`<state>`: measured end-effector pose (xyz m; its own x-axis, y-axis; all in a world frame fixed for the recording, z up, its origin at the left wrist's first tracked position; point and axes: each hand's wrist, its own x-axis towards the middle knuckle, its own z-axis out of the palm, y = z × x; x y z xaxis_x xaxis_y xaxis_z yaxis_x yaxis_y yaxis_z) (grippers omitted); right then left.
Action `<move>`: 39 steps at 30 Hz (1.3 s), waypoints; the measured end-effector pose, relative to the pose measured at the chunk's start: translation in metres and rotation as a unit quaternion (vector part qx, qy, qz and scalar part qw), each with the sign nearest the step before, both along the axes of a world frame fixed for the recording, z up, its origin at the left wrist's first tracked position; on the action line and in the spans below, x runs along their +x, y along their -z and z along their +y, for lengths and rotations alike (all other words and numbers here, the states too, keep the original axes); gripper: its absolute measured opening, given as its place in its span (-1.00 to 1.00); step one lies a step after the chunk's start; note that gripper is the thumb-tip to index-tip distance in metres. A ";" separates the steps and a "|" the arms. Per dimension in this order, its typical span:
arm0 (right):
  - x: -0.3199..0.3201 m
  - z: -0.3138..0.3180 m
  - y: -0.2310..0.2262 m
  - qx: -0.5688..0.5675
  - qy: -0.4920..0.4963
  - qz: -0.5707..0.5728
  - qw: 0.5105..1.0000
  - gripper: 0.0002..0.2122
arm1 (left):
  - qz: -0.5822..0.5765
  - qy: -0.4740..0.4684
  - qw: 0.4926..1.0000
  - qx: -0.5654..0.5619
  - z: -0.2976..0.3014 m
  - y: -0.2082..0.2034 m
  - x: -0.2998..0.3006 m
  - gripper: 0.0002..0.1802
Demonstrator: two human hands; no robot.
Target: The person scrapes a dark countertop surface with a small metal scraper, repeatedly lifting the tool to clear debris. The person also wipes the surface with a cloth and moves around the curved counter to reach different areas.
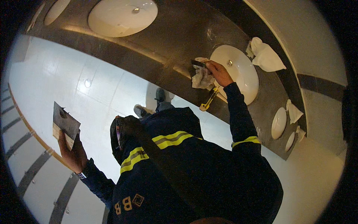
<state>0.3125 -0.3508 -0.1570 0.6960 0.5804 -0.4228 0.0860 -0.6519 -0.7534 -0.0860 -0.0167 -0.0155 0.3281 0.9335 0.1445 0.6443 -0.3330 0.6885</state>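
My left hand [71, 153] is closed round the wooden grip of a wide flat metal scraper [67, 120], held up over the pale floor. A small dark lump sits on its blade. Over the counter my right hand [222, 74] pinches a narrower dark-bladed scraper [198, 64]. Crumpled whitish cloth or paper [202, 78] lies under and against that blade, beside the near rim of the oval white sink [244, 78]. I cannot tell whether my fingers also grip the cloth. Just below lies a yellow and black tool [209, 99] at the counter edge, its kind unclear.
The dark counter [179, 41] runs diagonally across, with another oval sink [123, 18] at the upper left and smaller ones at the right. White cloths or sheets [266, 56] lie behind the sinks. Pale panels with dark strips [44, 164] line the left.
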 end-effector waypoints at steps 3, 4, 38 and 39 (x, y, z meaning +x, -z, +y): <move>-0.006 -0.035 -0.004 -0.004 -0.038 -0.125 0.991 -0.69 | 0.152 0.010 0.984 0.092 -0.007 -0.013 0.012 -0.48; -0.012 -0.045 0.000 0.010 -0.050 -0.184 0.982 -0.71 | 0.154 0.018 0.982 0.109 -0.007 -0.012 0.012 -0.49; -0.034 -0.032 -0.075 0.075 0.027 -0.010 0.997 -0.65 | -0.391 -0.038 0.853 -0.344 -0.023 -0.028 0.050 -0.43; -0.037 -0.017 -0.073 0.142 0.016 -0.019 0.990 -0.64 | -0.420 -0.036 0.822 -0.382 -0.030 -0.033 0.060 -0.42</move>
<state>0.2756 -0.3675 -0.0843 0.7281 0.6497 -0.2185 0.1007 -0.4166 -0.9035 -0.0258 -0.0462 0.0176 0.3525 0.8693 -0.3466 -0.1657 0.4225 0.8911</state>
